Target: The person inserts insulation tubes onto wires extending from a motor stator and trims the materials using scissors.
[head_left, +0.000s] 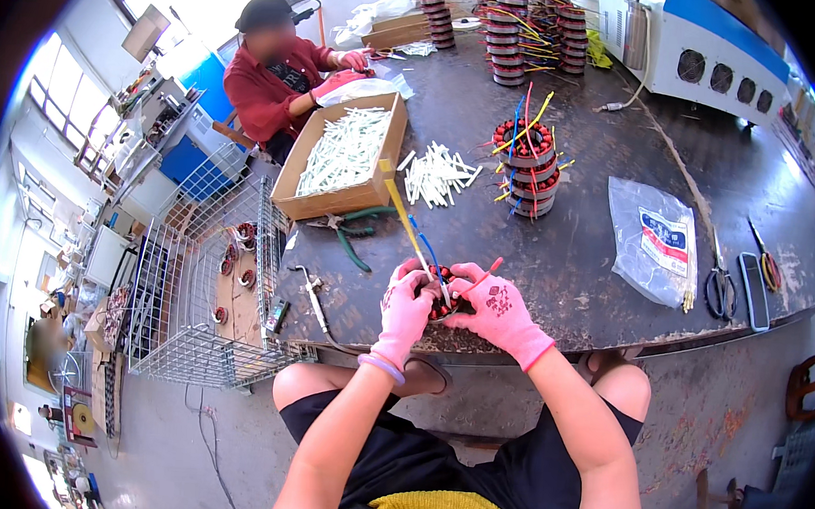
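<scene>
Between my hands, at the near edge of the dark worktable, is a small motor stator (441, 309) with red windings, mostly hidden by my gloves. My left hand (404, 310), in a pink glove, is closed round its left side, fingers bent near the wire leads. From the right, my right hand (499, 313), also gloved in pink, grips the stator with thumb and fingers. A yellow wire (395, 194) rises from it, with a white sleeve (423, 258) on its lower part. A blue wire (424, 241) stands beside that, and a red wire end (494, 265) pokes out by my right fingers.
Green-handled pliers (357, 236), a cardboard box (337, 200) of white sleeves and a loose sleeve pile (440, 175) lie ahead. Stacked stators (531, 192) stand beyond. Rightward are a plastic bag (652, 240) and scissors (720, 289). A co-worker (278, 82) sits far left by a wire cart (203, 290).
</scene>
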Motion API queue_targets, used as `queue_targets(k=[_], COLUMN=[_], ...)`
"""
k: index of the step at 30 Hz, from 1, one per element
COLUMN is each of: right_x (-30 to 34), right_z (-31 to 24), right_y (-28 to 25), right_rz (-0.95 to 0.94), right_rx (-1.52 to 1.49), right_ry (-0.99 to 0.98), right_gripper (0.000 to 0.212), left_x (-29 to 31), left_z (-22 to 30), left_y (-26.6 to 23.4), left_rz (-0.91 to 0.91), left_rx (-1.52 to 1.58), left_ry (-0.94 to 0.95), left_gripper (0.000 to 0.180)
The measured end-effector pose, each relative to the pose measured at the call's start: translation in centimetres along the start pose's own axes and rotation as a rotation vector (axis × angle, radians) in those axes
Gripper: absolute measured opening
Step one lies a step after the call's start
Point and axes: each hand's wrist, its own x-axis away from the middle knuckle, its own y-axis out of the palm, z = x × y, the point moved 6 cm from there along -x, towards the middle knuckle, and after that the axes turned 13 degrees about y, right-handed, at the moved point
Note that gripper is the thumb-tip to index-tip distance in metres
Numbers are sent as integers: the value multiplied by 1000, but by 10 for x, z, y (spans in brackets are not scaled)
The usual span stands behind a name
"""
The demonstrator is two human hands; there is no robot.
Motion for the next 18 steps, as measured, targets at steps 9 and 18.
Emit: queue_targets(k=[9,18], right_x=[-2,25], right_z=[7,-4], right_y=[-1,-26], right_rz=[-30,84], right_rx=[-49,-240], right_ry=[-30,170], right_gripper=[47,35], left_x=[34,20], left_z=[10,44], left_y=[3,-25], left_rz=[-27,-51], left_rx=[787,291], left_ry=[-66,176], left_gripper=[14,21])
